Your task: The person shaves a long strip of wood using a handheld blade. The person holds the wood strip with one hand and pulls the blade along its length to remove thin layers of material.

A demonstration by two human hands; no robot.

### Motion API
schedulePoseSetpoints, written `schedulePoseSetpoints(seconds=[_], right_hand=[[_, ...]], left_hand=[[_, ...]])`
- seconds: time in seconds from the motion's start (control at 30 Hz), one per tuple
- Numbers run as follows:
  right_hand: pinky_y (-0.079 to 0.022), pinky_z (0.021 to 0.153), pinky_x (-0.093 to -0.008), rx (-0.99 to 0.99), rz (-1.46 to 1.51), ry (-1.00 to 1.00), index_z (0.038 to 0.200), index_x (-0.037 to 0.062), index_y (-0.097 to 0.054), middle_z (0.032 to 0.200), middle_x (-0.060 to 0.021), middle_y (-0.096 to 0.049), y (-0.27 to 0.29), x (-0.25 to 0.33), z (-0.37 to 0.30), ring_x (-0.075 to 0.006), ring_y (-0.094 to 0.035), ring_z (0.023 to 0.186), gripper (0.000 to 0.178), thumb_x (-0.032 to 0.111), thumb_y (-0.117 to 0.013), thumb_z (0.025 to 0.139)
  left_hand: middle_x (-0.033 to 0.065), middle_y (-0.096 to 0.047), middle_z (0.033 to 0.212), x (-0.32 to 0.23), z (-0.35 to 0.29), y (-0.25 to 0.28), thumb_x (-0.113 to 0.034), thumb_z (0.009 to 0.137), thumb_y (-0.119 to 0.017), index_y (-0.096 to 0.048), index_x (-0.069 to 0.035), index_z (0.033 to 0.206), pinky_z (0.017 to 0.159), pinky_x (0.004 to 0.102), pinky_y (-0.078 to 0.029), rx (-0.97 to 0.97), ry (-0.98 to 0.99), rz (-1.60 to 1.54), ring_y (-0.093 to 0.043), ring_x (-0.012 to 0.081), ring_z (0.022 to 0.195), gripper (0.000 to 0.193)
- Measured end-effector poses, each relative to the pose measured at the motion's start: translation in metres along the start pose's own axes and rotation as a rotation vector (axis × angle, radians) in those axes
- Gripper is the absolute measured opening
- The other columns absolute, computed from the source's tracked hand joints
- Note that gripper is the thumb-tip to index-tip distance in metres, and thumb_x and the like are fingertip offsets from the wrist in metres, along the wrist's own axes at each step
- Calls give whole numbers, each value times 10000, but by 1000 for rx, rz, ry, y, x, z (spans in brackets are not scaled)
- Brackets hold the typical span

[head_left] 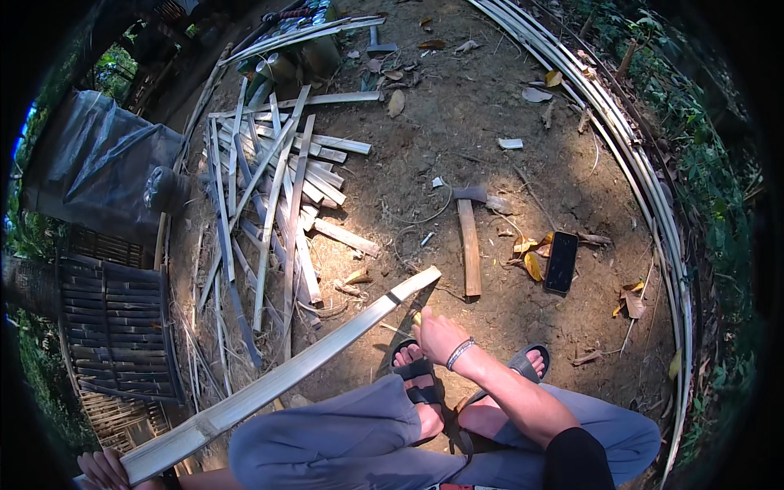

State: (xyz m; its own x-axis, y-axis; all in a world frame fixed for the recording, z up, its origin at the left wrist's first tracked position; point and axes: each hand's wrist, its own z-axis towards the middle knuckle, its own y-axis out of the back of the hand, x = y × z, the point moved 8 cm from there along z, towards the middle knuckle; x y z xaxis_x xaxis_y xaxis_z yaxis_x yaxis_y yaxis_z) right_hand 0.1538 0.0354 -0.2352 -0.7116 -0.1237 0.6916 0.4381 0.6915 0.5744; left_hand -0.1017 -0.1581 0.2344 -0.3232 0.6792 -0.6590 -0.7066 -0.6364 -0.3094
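Note:
A long split bamboo strip [302,364] slants from the lower left up to the middle, its pale inner face upward. At the lower left, my left hand [104,469] is closed around its near end. My right hand [441,336] is closed beside the far end, above my sandalled foot. It grips what looks like a knife by a yellowish handle [417,318]. A dark, narrow blade seems to reach toward the strip, but shadow blurs its outline. Ahead of my right hand, a wooden-handled hammer-like tool [469,245] with a dark metal head lies on the dirt.
Several bamboo strips [273,204] lie in a loose pile left of centre. A black phone [561,262] rests at the right near dry leaves. Long thin poles [608,110] curve along the right edge. A slatted bamboo seat [118,327] stands at the left; another metal-headed tool [380,46] lies at the back.

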Motion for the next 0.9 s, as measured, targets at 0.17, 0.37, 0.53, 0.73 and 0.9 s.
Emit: schedulePoseSetpoints(seconds=[0.17, 0.37, 0.53, 0.73, 0.9], right_hand=[[-501, 616, -510, -84, 82, 47, 1016, -31, -389, 637, -219, -615, -13, 33, -29, -437, -615, 632, 309, 268, -438, 957], [-507, 589, -504, -66, 246, -41, 1035, 4, -383, 681, -222, -622, -28, 10, -29, -423, -632, 682, 272, 259, -437, 954], [-487, 644, -528, -287, 87, 247, 1083, -19, -362, 922, -318, -587, -21, 75, -63, -468, -602, 729, 298, 231, -447, 944], [-494, 558, -492, -44, 370, 13, 1011, -20, -348, 744, -268, -612, -44, 7, -21, -426, -615, 678, 243, 197, -438, 947], [-206, 1060, -559, -280, -21, 354, 1048, 37, -468, 877, -247, -595, -8, 114, -84, -477, -518, 1028, 269, 261, -519, 908]], left_hand=[[-6, -289, 600, -8, 14, 33, -71, 912, -486, -309, -114, 667, 413, 213, -214, 181, 162, -193, -232, 80, 441, 305], [-31, -310, 561, 0, -2, 0, -334, 938, -459, -372, -115, 712, 395, 207, -225, -33, -2, -5, -281, 76, 402, 326], [-33, -319, 564, -6, 1, 6, -330, 951, -444, -366, -117, 714, 403, 208, -240, -15, 2, 46, -289, 79, 404, 328], [-3, -286, 601, -11, 9, 26, -80, 908, -493, -298, -116, 655, 419, 216, -212, 181, 101, -120, -227, 82, 445, 322], [0, -277, 599, -8, 12, 22, -88, 912, -486, -292, -115, 650, 423, 218, -216, 175, 142, -102, -228, 86, 448, 326]])
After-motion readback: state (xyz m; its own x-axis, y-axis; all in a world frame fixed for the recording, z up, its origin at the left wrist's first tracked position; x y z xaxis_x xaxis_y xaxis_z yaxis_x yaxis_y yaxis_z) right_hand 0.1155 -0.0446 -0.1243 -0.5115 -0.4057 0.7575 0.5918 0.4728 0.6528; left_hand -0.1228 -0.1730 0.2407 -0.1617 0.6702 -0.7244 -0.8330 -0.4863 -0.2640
